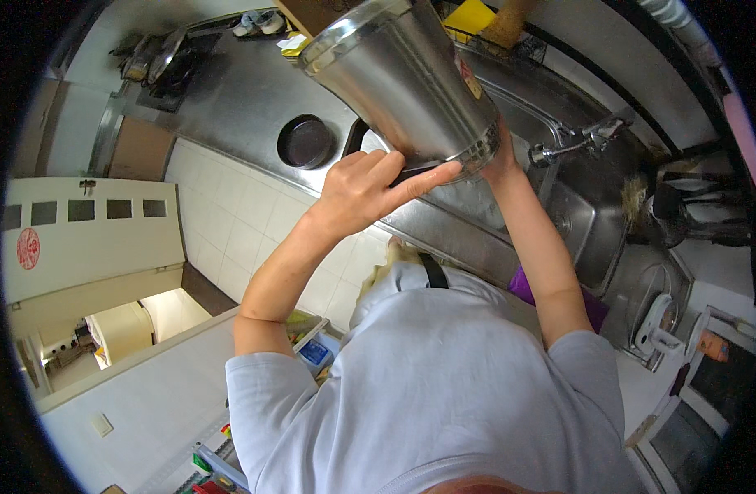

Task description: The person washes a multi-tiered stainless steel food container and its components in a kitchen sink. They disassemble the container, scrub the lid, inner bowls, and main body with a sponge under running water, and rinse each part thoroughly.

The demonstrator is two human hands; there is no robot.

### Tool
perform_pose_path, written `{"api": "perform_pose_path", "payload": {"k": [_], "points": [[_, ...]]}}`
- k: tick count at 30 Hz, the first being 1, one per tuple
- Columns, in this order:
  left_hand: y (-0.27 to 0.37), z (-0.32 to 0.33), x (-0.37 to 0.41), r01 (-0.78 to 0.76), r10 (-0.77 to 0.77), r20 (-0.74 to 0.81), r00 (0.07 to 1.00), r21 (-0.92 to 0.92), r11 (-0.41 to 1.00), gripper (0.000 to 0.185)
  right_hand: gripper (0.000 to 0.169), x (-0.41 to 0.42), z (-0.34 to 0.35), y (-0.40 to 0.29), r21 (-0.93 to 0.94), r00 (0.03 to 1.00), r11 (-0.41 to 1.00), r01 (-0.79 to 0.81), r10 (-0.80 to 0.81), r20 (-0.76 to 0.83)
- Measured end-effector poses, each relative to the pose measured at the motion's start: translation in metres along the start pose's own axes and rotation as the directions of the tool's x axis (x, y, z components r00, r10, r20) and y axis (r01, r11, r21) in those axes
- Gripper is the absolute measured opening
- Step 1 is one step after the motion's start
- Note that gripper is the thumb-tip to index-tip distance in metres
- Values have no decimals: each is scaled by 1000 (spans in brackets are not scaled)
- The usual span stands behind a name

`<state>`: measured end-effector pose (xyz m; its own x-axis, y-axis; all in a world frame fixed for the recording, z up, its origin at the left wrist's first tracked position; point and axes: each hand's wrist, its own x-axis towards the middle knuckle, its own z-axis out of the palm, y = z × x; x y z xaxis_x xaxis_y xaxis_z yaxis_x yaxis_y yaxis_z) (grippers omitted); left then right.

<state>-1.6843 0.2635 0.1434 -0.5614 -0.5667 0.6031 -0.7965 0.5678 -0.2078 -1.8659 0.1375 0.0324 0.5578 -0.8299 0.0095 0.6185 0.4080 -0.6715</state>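
Observation:
A large stainless-steel vessel (pixel 408 80) with a black handle is held tilted above the sink's edge. Its wider end points to the upper left, its narrower end to the lower right, and a small label is on its side. My left hand (pixel 368 185) grips the black handle, with one finger stretched along the narrower end. Behind that end, my right hand (pixel 501 154) supports the vessel; most of its fingers are hidden. A round dark pan or lid (pixel 305 142) lies on the steel counter (pixel 242 105), left of the vessel. The vessel's inside cannot be seen.
A steel sink (pixel 575 228) with a faucet (pixel 557 151) is at the right. Utensils (pixel 692 204) stand beyond it. A gas burner (pixel 171 83) is at the counter's far left, and small cups (pixel 270 23) stand near the back. A half-open cabinet or door panel (pixel 94 241) is at the left.

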Motion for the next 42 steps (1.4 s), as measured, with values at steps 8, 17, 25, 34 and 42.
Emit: {"api": "perform_pose_path", "payload": {"k": [8, 17, 25, 34, 42], "points": [[11, 19, -15, 452, -520, -34, 853, -450, 771, 68, 62, -20, -15, 21, -176, 986, 973, -151, 160, 37], [46, 38, -63, 672, -828, 462, 316, -725, -149, 86, 53, -76, -5, 47, -541, 986, 824, -167, 151, -75], [61, 45, -101, 585, -772, 590, 234, -720, -373, 91, 51, -92, -15, 90, -597, 993, 799, -77, 11, -113], [46, 39, -150, 620, -770, 615, 168, -673, -403, 92, 51, -83, 9, 91, -651, 998, 758, -41, 63, 11], [39, 19, -177, 782, -750, 626, 212, -569, -255, 73, 57, -81, 35, 95, -608, 983, 779, -152, 183, -11]]}}
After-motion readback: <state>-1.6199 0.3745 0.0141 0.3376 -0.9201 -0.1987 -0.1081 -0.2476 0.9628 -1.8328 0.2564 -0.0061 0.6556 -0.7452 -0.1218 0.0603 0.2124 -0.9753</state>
